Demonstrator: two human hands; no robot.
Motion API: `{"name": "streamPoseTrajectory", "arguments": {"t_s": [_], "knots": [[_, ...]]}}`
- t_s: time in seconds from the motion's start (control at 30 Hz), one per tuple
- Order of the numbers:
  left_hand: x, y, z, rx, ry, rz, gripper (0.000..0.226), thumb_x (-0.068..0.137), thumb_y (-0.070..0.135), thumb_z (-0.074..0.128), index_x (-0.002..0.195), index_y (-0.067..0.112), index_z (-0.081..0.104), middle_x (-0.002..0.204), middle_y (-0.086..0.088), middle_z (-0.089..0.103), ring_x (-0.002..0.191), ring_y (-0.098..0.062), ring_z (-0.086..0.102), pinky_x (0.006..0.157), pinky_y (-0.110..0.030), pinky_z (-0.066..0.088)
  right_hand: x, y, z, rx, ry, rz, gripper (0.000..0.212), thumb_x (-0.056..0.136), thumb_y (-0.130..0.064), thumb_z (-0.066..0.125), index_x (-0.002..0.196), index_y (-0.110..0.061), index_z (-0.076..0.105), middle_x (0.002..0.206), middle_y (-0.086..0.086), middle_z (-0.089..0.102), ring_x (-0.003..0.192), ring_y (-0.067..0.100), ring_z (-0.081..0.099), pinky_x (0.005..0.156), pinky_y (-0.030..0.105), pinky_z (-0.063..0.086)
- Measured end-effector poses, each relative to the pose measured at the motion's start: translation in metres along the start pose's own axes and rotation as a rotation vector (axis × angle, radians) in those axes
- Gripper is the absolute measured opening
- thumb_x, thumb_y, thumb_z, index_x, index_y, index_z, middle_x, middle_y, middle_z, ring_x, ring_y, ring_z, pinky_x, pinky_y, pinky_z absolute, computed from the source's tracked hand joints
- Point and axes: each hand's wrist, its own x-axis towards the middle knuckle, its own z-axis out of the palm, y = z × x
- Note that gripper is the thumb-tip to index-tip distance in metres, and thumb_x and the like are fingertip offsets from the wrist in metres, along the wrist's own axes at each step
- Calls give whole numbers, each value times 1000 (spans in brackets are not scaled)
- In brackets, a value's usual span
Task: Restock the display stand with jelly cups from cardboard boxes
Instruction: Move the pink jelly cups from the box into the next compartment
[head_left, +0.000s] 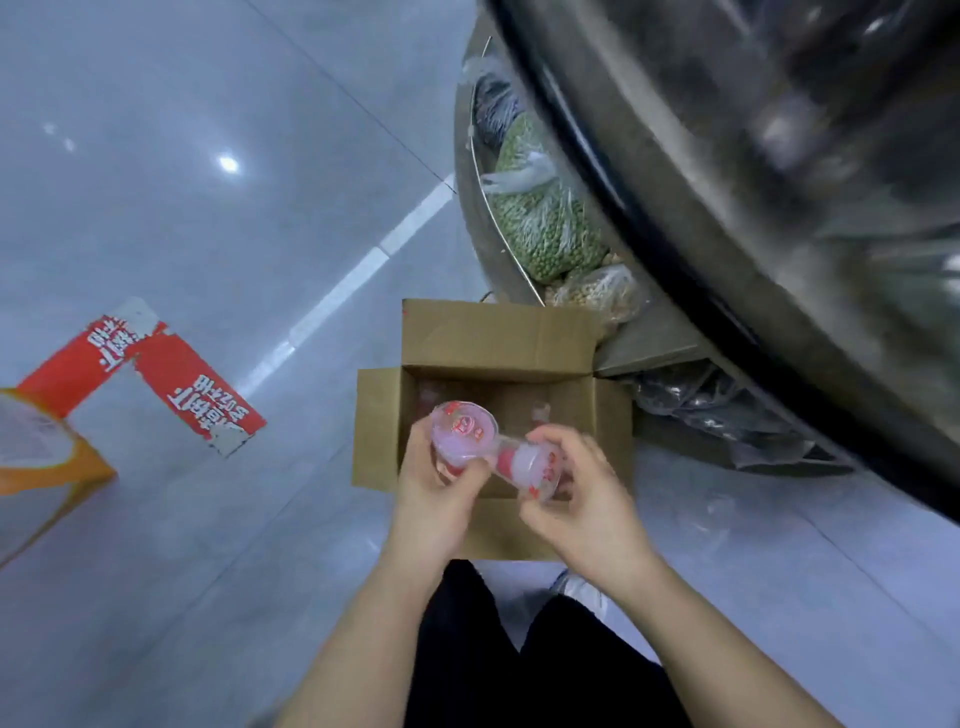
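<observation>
Jelly cups (464, 434) in both hands (above open box (498, 338)).

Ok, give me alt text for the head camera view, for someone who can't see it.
Two hands each hold a jelly cup, the left hand one and the right hand another, above an open cardboard box on a tiled floor. A round display stand with bagged goods curves past on the right.

Glossy tiled floor (208, 234) under open cardboard box (493, 338), red flattened carton (208, 405).

The flattened red carton (156, 384) bears large white Chinese characters, too blurred to read.
</observation>
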Motion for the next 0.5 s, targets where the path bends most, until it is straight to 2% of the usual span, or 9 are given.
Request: {"name": "streamPoseTrajectory", "arguments": {"t_s": [0.03,0.1,0.2,0.27,0.33,0.43,0.5], "knots": [[-27,32,1,-38,-1,19,45,75,8,69,116,16,53,95,10,69,84,2,63,71,-7,46,-26,-34,-17,13,4,-35,51,65,-11,64,109,-36,53,104,-16,46,86,2,55,78,18,45],[-76,97,4,-83,-30,73,42,75,4,66,113,16,54,85,16,71,78,5,64,67,-4,45,-74,-100,-52,31,22,-110,60,65,-14,60,118,-40,49,106,-19,46,95,-3,53,79,6,39],[-135,186,10,-42,-142,167,44,66,16,66,106,32,58,88,22,70,83,5,63,69,-6,46,-130,-181,-104,130,113,-174,68,61,-18,59,119,-47,42,103,-23,55,99,-6,54,80,-1,36],[-159,233,18,1,-261,257,46,65,22,70,102,47,58,98,18,68,90,3,64,75,-13,49,-157,-219,-138,190,199,-195,64,56,-27,61,114,-47,42,103,-29,56,97,-9,56,78,-1,37],[-176,274,30,27,-413,345,49,66,27,67,105,54,55,105,18,66,97,1,61,79,-16,49,-179,-243,-168,205,296,-245,58,56,-30,63,109,-44,45,105,-31,56,97,-8,57,79,1,39],[-194,325,58,101,-614,491,50,73,26,65,115,49,52,114,21,63,109,2,57,86,-11,44,-210,-264,-211,206,450,-307,54,58,-22,67,105,-45,51,105,-26,59,98,-2,60,81,10,45],[-203,352,80,169,-638,609,45,70,27,70,108,47,56,109,22,65,103,4,60,82,-6,43,-229,-271,-238,203,556,-350,50,58,-31,65,104,-45,53,105,-23,61,97,0,61,80,12,46]]}}
